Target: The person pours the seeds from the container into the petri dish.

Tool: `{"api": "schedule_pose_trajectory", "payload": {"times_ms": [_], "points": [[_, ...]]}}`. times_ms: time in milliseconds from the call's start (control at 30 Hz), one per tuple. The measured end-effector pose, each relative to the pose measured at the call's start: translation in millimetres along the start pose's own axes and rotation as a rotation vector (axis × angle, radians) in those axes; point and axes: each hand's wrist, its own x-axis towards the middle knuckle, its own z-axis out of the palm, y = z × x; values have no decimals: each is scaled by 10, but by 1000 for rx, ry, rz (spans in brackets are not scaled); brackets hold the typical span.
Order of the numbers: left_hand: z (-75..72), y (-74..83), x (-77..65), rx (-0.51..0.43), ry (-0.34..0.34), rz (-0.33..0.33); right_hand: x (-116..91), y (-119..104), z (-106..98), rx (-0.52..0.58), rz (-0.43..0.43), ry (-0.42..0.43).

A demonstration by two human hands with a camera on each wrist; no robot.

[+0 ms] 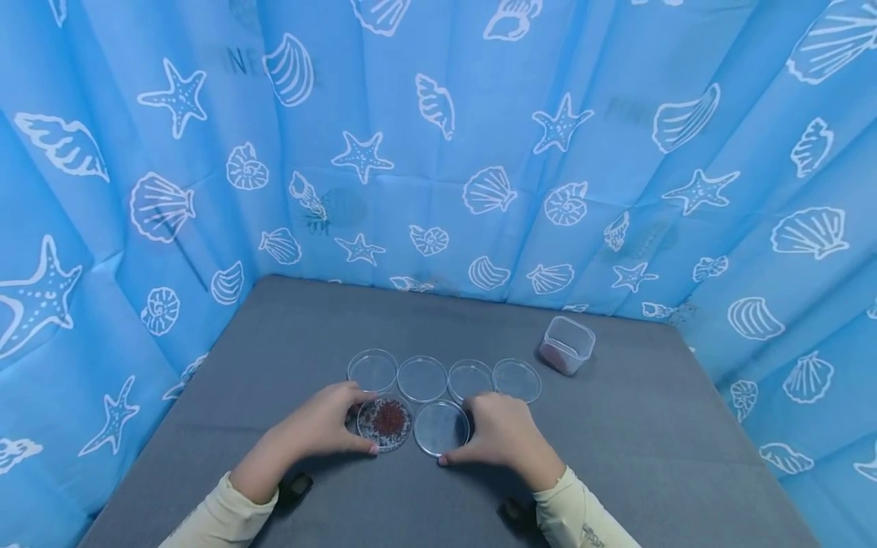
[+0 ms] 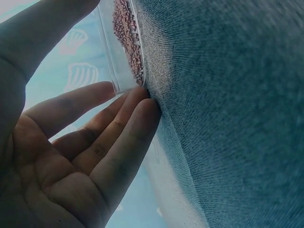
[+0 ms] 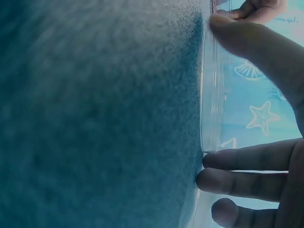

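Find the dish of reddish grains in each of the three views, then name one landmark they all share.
Head: below and left of centre, the dish sits between the thumb and fingers of the left hand.
Left wrist: at the top edge, left of centre, partly cut off, grains inside.
Right wrist: perhaps a sliver at the top edge, beside the right thumb; too little to be sure.
Shared landmark: the blue curtain with white shells.

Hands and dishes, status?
Left hand grips dish of reddish granules. Right hand grips clear dish alongside. Four dishes close behind, possibly crowding; plastic tub off right.
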Motion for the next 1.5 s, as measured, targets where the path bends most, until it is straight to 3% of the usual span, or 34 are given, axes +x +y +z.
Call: {"api": "schedule_pose_trajectory", "payload": {"times_ms": [433,733,833,1000,1133,1367,1500], "points": [[5,-12,-9,-6,-8,2,13,-20,4,-5,-34,-36],[17,-40,0,9,0,18,-50,36,-186,117,-18,61],[18,-47,-1,8,-3,19,-68,70,-230,305,-22,89],[11,-53,-1,-10,-23,0,-13,154,-225,799,-70,136],[18,-58,7,-17,-27,6,33,221,-209,1088,-152,198],[17,-53,8,-13,-12,34,78,246,-198,1364,-372,257],[6,-46,8,-12,-3,40,92,213,-193,1420,-405,227]]}}
